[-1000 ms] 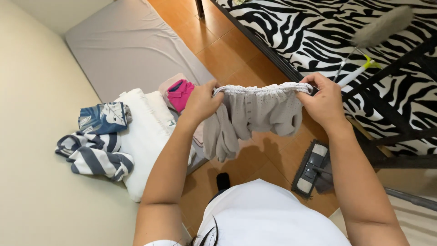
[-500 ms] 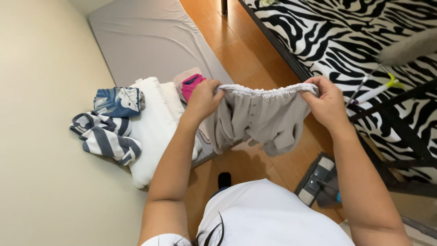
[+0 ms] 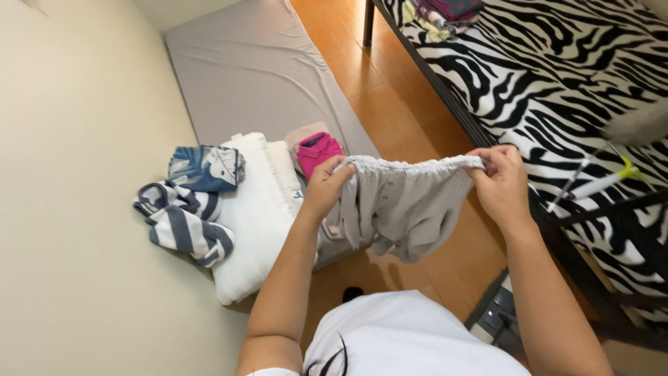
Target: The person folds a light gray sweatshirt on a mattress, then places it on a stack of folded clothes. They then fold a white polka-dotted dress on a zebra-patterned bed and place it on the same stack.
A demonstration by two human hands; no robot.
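Far left of the hands: striped blue-and-white cloth point(image 3: 182, 224) crumpled by the wall, touching a folded blue patterned garment point(image 3: 204, 168) just beyond it. Next over, a white pillow point(image 3: 254, 223) on the end of the grey mattress point(image 3: 257, 69), with a folded pink garment point(image 3: 319, 152) right beside and just beyond the left hand. Left hand point(image 3: 328, 186) pinched tight on one end of the waistband of the grey shorts point(image 3: 407, 205), fingers curled over the gathered edge. Shorts stretched out in mid-air between both hands, legs hanging loose over the wooden floor point(image 3: 390, 90) and the mattress edge, hiding part of each. Right hand point(image 3: 499, 182) gripping the other end of the waistband, thumb on top. Below the hands, white shirt point(image 3: 410, 341) of the person. Right of the right hand, a dark bed frame with a zebra-print bedcover point(image 3: 557, 63); bundle of mixed clothes point(image 3: 445, 12) far up on it. A blurred pale object at the right edge, too unclear to tell.
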